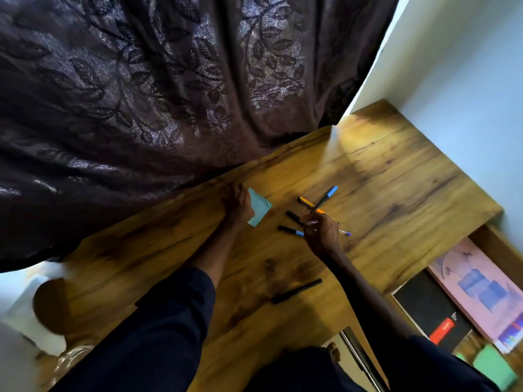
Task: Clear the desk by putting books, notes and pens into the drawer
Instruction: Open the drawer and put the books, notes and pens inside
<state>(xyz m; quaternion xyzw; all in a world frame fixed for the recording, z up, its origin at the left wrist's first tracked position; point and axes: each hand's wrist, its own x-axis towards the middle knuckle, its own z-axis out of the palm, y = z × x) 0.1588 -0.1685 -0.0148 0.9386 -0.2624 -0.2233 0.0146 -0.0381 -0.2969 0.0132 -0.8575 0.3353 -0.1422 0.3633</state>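
Note:
My left hand (238, 206) grips a light blue note pad (259, 210) at its left edge, low over the wooden desk (396, 176). My right hand (321, 232) is closed around a clear pen with a purple tip (345, 232), among several loose pens: a blue-capped pen (328, 195), an orange pen (307, 202), a short black pen (293, 217) and a black pen with a blue end (290, 230). A long black pen (297, 291) lies alone nearer to me. The open drawer (481, 236) at the lower right holds a pink book (478, 287), a black book (424, 309) and a green pad (493, 369).
A dark patterned curtain (158, 94) hangs over the desk's far left edge. A pale blue wall (467, 80) bounds the desk on the right. A glass jar (72, 360) and a round brown object (49, 305) sit at the lower left.

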